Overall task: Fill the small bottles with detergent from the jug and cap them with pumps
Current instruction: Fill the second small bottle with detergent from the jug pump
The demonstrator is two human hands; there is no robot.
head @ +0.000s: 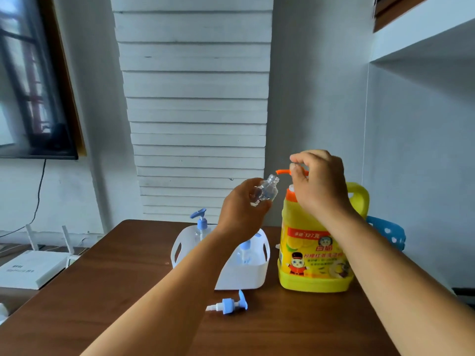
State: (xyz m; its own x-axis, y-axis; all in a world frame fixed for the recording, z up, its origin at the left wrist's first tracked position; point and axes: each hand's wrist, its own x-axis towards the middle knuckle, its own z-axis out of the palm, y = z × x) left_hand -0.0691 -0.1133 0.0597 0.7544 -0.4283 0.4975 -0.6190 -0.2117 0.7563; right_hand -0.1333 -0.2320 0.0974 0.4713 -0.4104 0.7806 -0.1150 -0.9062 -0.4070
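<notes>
My left hand [240, 209] holds a small clear bottle [267, 191], tilted, with its open neck just under the orange spout. My right hand [317, 181] rests on top of the orange pump head [284, 172] of the yellow detergent jug [314, 255], fingers curled over it. The jug stands upright on the brown table [102, 299]. A loose blue and white pump [231, 304] lies on the table in front of the basket. A white basket [241, 274] holds bottles with blue pumps; one of these capped bottles [201, 226] stands at its back left.
A white router box and antennas [33, 265] sit beside the table's left edge. A blue chair back [388, 231] shows behind the jug. A wall and white slatted panel [195, 106] stand behind the table. A dark screen [33, 86] hangs at the left.
</notes>
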